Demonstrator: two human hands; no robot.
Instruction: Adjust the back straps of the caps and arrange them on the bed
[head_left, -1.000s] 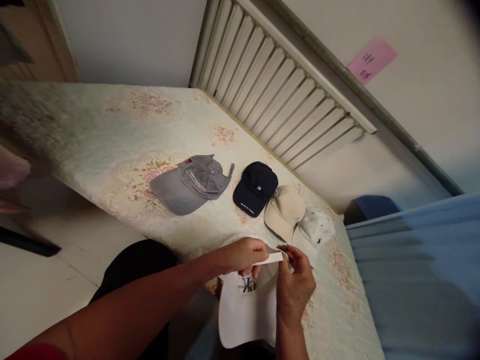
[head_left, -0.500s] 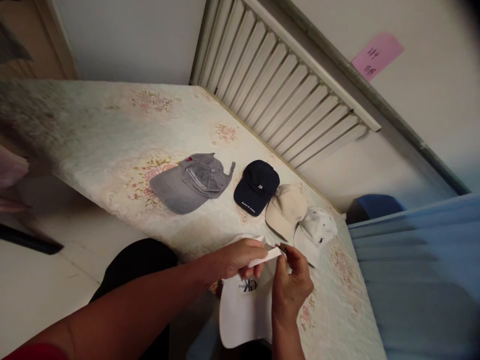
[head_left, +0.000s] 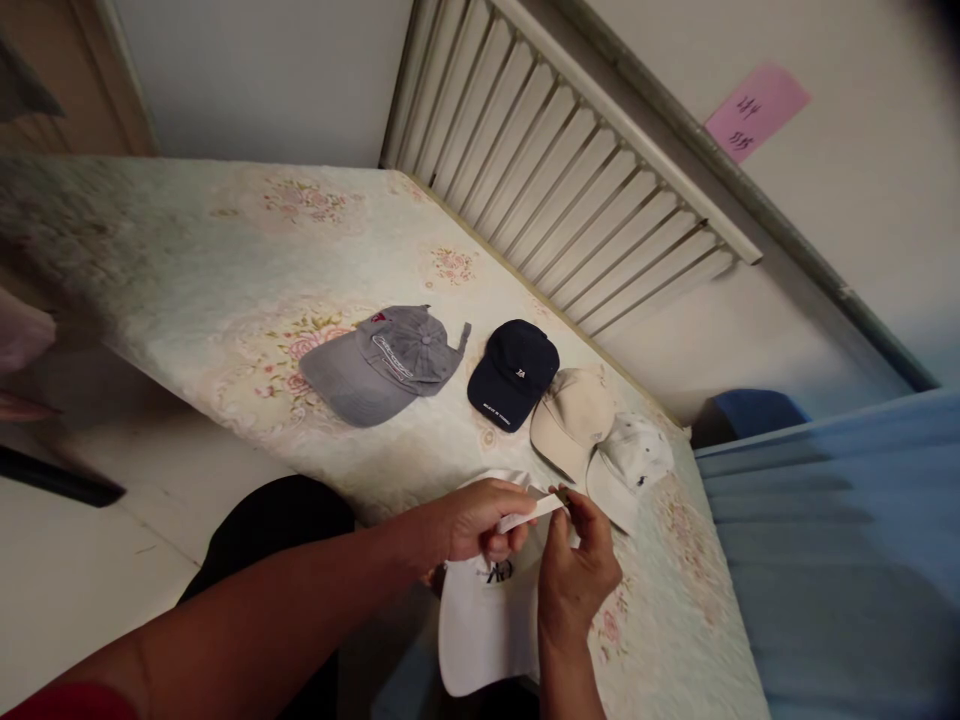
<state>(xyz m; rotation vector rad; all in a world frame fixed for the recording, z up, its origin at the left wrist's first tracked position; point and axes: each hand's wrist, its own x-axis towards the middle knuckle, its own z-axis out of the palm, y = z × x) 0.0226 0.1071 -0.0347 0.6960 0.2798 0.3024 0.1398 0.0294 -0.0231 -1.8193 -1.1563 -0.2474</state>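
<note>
Low in the middle I hold a white baseball cap (head_left: 484,630) with dark lettering on its front and its brim pointing down toward me. My left hand (head_left: 484,518) is closed on the cap's white back strap (head_left: 536,512). At the strap's other end, my right hand (head_left: 579,570) pinches a small dark metal buckle (head_left: 564,495) between thumb and fingers. Beyond my hands, a navy cap (head_left: 515,370), a beige cap (head_left: 574,420) and an off-white cap (head_left: 637,458) lie close together in a row. A grey cap (head_left: 382,365) lies apart to their left, its strap sticking out.
A flowered cloth (head_left: 360,235) covers the table under the caps. Behind it a white radiator (head_left: 570,170) runs along the wall, with a pink paper note (head_left: 757,112) above. A blue curtain (head_left: 847,540) hangs at the right. My dark-clad knee (head_left: 277,530) is by the table's near edge.
My right hand has shifted slightly left and down, with its fingers still at the buckle. The strap's grip by my left hand looks the same; the other caps have not moved.
</note>
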